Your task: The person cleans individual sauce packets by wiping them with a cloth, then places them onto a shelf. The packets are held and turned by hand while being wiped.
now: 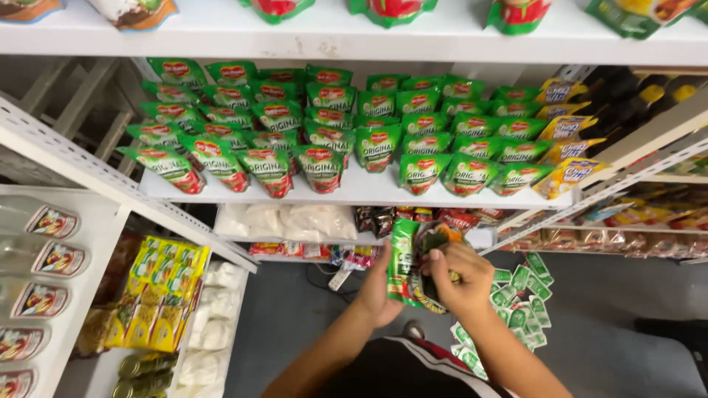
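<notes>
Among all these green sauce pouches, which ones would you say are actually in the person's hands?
The small bundle of green pouches pinched between the left hand and right hand, below the shelf; the rest stand on shelves or lie on the floor.

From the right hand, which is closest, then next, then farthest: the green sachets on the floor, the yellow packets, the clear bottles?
1. Small green sachets on the floor, just right of the right hand.
2. Yellow packets, lower left shelf.
3. Clear bottles, far left edge.
</notes>
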